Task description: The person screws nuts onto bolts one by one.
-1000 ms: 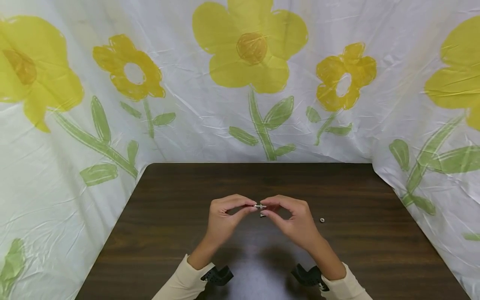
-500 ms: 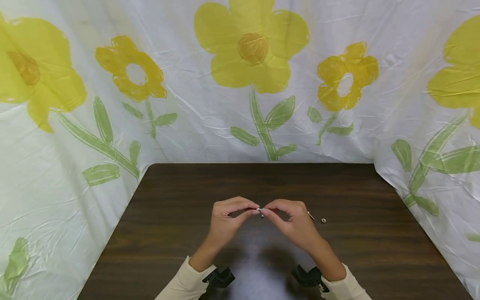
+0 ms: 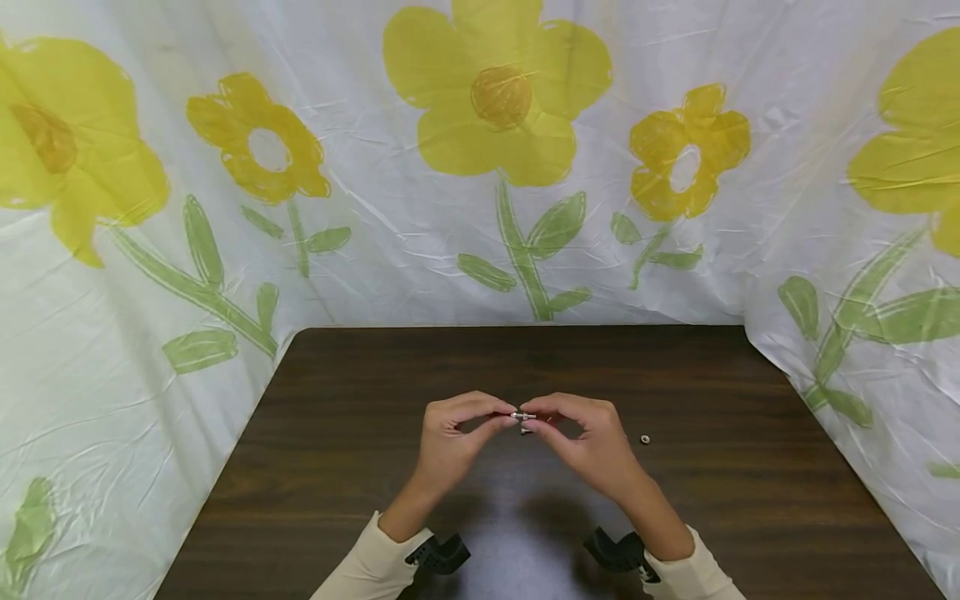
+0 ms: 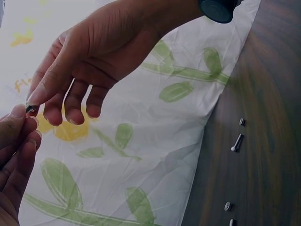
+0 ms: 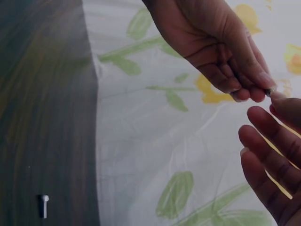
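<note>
Above the table, my left hand pinches a small silver bolt by one end between thumb and forefinger. From the other side, the thumb and forefinger of my right hand close round a nut on the bolt's shaft; the nut is mostly hidden by the fingertips. In the left wrist view, the metal piece shows only as a dark speck between the fingertips of the left hand and right hand. The right wrist view shows the left hand and right hand meeting at it.
A loose nut lies on the dark wooden table, right of the hands. The left wrist view shows a second bolt and another nut. Flowered white sheeting surrounds the table.
Half a second ago, the right fingertips moved in and covered most of the bolt. Now they are slightly farther apart and its shaft shows again. The left hand keeps its pinch.
</note>
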{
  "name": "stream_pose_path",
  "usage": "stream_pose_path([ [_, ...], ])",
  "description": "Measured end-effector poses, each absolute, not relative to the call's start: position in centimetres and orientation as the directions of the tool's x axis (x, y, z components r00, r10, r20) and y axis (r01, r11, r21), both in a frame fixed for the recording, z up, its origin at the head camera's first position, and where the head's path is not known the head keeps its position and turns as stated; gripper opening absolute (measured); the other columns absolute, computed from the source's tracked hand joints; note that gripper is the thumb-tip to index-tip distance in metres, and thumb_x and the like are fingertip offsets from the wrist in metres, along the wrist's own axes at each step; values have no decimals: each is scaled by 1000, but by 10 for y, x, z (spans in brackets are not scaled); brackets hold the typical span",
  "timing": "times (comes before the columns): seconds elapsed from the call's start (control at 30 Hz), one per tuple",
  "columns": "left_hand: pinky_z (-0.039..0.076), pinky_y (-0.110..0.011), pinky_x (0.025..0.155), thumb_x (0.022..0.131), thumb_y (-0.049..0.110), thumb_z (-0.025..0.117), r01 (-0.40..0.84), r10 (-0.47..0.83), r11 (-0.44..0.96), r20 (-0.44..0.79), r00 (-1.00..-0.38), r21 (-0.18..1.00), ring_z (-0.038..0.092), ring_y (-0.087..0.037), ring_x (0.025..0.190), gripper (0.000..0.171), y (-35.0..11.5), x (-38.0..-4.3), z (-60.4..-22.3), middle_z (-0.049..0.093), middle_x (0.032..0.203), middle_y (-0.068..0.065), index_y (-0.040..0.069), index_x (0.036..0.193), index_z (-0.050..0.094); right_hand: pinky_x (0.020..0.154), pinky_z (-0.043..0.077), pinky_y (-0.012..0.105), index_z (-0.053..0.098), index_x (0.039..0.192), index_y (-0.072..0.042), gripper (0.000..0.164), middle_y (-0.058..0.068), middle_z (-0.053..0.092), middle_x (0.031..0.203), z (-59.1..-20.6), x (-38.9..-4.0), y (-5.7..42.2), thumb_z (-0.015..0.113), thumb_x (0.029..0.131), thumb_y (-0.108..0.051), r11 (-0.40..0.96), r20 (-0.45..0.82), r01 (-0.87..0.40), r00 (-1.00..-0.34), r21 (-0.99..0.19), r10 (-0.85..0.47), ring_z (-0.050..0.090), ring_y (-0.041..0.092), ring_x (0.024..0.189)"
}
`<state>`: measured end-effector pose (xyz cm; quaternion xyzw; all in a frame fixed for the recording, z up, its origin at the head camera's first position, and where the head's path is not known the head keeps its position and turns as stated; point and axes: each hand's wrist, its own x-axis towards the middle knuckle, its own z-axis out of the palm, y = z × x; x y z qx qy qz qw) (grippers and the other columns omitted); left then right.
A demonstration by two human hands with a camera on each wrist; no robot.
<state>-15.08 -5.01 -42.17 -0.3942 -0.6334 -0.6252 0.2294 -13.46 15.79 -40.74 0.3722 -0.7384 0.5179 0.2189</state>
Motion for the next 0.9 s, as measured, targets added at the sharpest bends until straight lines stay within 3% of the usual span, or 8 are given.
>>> stream_pose_path([
  [0.4, 60, -31, 70, 81, -10, 79, 801, 217, -116, 802, -556, 587, 72, -22, 78, 16, -49, -151, -426, 75, 86, -15, -1, 94, 77, 65, 56, 25, 75, 96, -12, 12, -5, 73, 84, -407, -132, 155, 71, 94, -1, 249, 637, -722, -689, -646, -346, 69, 12, 73],
  [0.67, 60, -32, 70, 79, -14, 78, 797, 210, -117, 800, -563, 592, 72, -22, 78, 19, -48, -150, -425, 75, 86, -15, -2, 94, 77, 62, 55, 28, 72, 91, -21, 21, -8, 70, 79, -407, -133, 155, 66, 97, -2, 260, 611, -699, -712, -667, -346, 68, 13, 71],
  [0.77, 60, -31, 70, 78, -15, 78, 792, 204, -111, 794, -573, 600, 72, -22, 77, 19, -49, -150, -426, 75, 86, -15, -2, 93, 77, 63, 57, 30, 73, 97, -19, 17, -7, 72, 83, -408, -133, 156, 71, 94, -3, 266, 615, -702, -709, -660, -345, 68, 10, 73],
  [0.9, 60, -30, 70, 79, -15, 78, 783, 192, -98, 783, -591, 615, 72, -22, 78, 20, -51, -151, -425, 75, 87, -14, -2, 93, 78, 65, 59, 33, 74, 105, -14, 25, -5, 74, 90, -408, -134, 157, 80, 85, 0, 257, 656, -739, -672, -622, -345, 69, 7, 76],
])
